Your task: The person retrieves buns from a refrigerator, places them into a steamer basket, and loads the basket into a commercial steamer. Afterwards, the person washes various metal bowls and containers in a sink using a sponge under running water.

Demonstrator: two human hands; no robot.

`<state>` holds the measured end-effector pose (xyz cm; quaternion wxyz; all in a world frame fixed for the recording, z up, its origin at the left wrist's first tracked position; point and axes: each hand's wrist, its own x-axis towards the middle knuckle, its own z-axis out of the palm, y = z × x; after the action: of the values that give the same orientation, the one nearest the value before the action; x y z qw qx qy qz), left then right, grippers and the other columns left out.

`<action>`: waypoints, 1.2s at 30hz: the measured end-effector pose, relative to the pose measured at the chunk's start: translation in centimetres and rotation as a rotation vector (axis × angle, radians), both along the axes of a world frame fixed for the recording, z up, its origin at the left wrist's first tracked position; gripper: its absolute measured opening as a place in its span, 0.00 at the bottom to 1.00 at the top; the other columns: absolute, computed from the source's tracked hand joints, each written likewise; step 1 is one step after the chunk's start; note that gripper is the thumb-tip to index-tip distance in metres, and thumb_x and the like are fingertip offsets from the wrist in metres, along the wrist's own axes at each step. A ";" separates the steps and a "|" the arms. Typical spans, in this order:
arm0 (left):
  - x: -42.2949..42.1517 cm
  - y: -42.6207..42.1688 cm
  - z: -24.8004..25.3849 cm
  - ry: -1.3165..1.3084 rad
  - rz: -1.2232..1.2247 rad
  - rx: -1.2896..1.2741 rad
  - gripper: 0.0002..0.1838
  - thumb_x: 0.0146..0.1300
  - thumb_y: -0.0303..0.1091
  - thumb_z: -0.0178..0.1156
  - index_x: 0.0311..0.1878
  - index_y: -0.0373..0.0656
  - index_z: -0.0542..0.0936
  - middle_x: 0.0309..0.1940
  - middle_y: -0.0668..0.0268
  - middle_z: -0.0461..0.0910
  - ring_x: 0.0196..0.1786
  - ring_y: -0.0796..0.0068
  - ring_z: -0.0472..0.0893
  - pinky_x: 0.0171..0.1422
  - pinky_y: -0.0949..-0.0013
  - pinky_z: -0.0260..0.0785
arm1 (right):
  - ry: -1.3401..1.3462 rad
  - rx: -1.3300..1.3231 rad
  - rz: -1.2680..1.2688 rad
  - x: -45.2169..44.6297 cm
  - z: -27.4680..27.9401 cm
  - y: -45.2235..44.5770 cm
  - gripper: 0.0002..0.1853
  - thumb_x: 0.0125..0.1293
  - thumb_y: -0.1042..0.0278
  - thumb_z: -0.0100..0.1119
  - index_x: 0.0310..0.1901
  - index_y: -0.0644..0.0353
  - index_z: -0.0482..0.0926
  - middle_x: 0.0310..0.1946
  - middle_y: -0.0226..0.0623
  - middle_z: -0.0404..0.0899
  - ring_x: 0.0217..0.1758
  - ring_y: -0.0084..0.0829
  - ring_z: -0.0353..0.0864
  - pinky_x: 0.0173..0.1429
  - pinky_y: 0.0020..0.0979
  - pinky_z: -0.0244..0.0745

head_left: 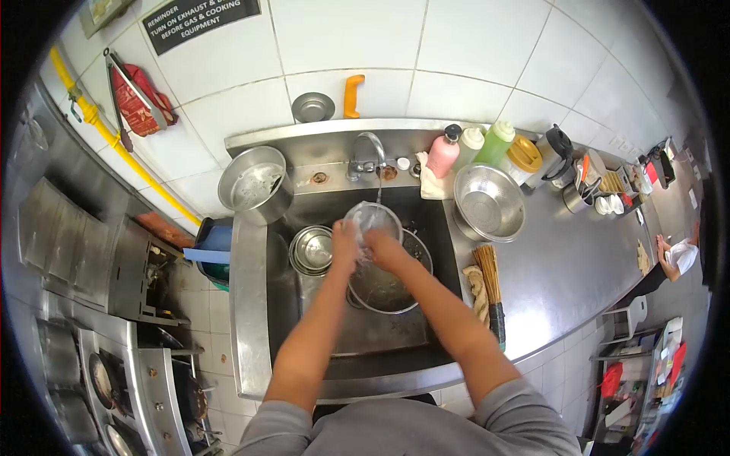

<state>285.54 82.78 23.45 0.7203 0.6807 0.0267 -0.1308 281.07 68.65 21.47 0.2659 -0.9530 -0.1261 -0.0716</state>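
Note:
Water runs from the faucet (369, 148) into a clear, round bowl (385, 217), tilted over the sink (304, 353). My left hand (346, 245) grips the bowl at its left side. Across the bowl's near edge reaches my right hand (382, 249), its fingers inside, blurred and partly hidden by water. Beneath my hands a large metal pot (388, 292) holds cloudy water. Just left of it sit several nested metal bowls (312, 249) in the sink.
A deep metal pot (256, 186) stands at the sink's left corner. Right of the sink are a perforated colander (489, 202), a stick brush (490, 285), a crumpled cloth (476, 292) and a pink pump bottle (443, 152). Another person (679, 257) is at the far right.

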 end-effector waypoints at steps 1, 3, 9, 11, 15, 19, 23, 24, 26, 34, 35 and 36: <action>0.7 1.2 0.2 0.063 -0.034 -0.065 0.21 0.75 0.42 0.50 0.63 0.39 0.71 0.52 0.55 0.78 0.52 0.63 0.78 0.58 0.59 0.70 | 0.001 0.001 0.002 -0.6 0.9 -0.6 0.14 0.52 0.68 0.64 0.42 0.58 0.80 0.48 0.44 0.78 0.55 0.49 0.76 0.58 0.47 0.71; 0.2 1.6 0.7 0.008 -0.075 -0.051 0.19 0.74 0.41 0.52 0.61 0.40 0.71 0.49 0.56 0.79 0.49 0.64 0.79 0.55 0.60 0.71 | -0.023 -0.439 0.142 -1.7 4.5 -1.5 0.12 0.54 0.72 0.59 0.41 0.60 0.79 0.47 0.45 0.79 0.51 0.48 0.78 0.54 0.49 0.73; 1.0 1.1 0.8 -0.043 0.058 -0.074 0.15 0.70 0.34 0.54 0.54 0.35 0.75 0.43 0.54 0.82 0.45 0.63 0.81 0.53 0.62 0.72 | 0.104 -0.112 0.123 -0.3 1.9 0.5 0.17 0.50 0.68 0.65 0.45 0.55 0.82 0.49 0.38 0.79 0.57 0.45 0.75 0.56 0.44 0.71; 1.1 1.7 0.6 -0.070 0.005 0.005 0.15 0.69 0.34 0.55 0.54 0.36 0.75 0.42 0.53 0.82 0.46 0.60 0.81 0.54 0.60 0.71 | -0.005 -0.190 0.236 -1.3 3.7 -0.2 0.17 0.49 0.68 0.66 0.44 0.56 0.81 0.47 0.40 0.79 0.57 0.46 0.75 0.55 0.44 0.71; 0.6 -1.0 -0.2 -0.205 -0.032 0.345 0.14 0.66 0.33 0.58 0.52 0.36 0.77 0.44 0.52 0.83 0.47 0.59 0.83 0.52 0.60 0.73 | -0.170 -0.230 -0.220 -0.5 3.7 1.5 0.17 0.49 0.70 0.65 0.44 0.59 0.80 0.45 0.45 0.80 0.54 0.46 0.78 0.58 0.46 0.71; 1.7 2.7 1.9 -0.115 -0.053 0.168 0.13 0.63 0.27 0.56 0.50 0.36 0.79 0.42 0.55 0.83 0.44 0.66 0.82 0.50 0.64 0.73 | 0.164 -0.025 0.117 -3.8 4.4 0.5 0.14 0.50 0.67 0.65 0.41 0.56 0.82 0.53 0.41 0.75 0.60 0.46 0.73 0.61 0.45 0.68; 0.3 2.6 2.6 0.156 -0.427 0.218 0.18 0.58 0.22 0.54 0.53 0.37 0.77 0.41 0.59 0.82 0.43 0.68 0.81 0.48 0.66 0.72 | -0.434 -0.507 0.018 -2.3 6.6 -1.4 0.11 0.59 0.68 0.56 0.44 0.56 0.78 0.51 0.42 0.75 0.52 0.48 0.77 0.55 0.46 0.74; -0.2 2.1 2.4 0.132 -0.479 0.138 0.22 0.58 0.20 0.52 0.57 0.39 0.75 0.43 0.60 0.81 0.43 0.69 0.79 0.47 0.67 0.72 | -0.350 -0.353 0.017 -1.5 6.6 -0.7 0.15 0.57 0.70 0.57 0.47 0.54 0.77 0.51 0.42 0.75 0.52 0.48 0.76 0.56 0.45 0.74; -0.9 2.3 4.1 0.158 -0.526 0.125 0.27 0.57 0.17 0.50 0.62 0.42 0.72 0.45 0.63 0.78 0.45 0.72 0.78 0.49 0.69 0.72 | -0.045 -0.114 -0.077 -0.9 7.3 -1.0 0.24 0.53 0.74 0.62 0.54 0.54 0.72 0.52 0.44 0.77 0.55 0.51 0.77 0.57 0.42 0.75; -3.1 2.8 1.8 -0.234 0.226 -0.241 0.25 0.58 0.17 0.48 0.60 0.39 0.71 0.52 0.61 0.77 0.51 0.70 0.77 0.57 0.70 0.70 | 0.515 1.186 -0.650 -4.1 -2.1 1.2 0.31 0.55 0.67 0.68 0.59 0.64 0.69 0.50 0.47 0.81 0.53 0.42 0.80 0.51 0.39 0.76; -3.4 3.8 0.4 -0.130 0.269 -0.253 0.25 0.60 0.18 0.50 0.62 0.41 0.70 0.52 0.61 0.77 0.51 0.70 0.78 0.56 0.69 0.71 | 0.508 1.306 -0.622 -5.5 -1.1 1.6 0.28 0.57 0.64 0.70 0.57 0.65 0.72 0.48 0.41 0.81 0.52 0.38 0.80 0.52 0.38 0.75; -4.0 4.8 -0.5 -0.025 0.312 -0.264 0.25 0.62 0.18 0.51 0.64 0.42 0.69 0.52 0.61 0.77 0.51 0.71 0.78 0.55 0.68 0.72 | 0.502 1.427 -0.594 -6.5 -0.1 2.0 0.25 0.59 0.61 0.71 0.54 0.66 0.75 0.46 0.34 0.82 0.50 0.33 0.79 0.53 0.37 0.75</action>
<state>281.49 87.53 22.91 0.8150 0.5696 0.1057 -0.0115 274.57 70.67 21.35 0.7996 -0.5354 0.2717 0.0136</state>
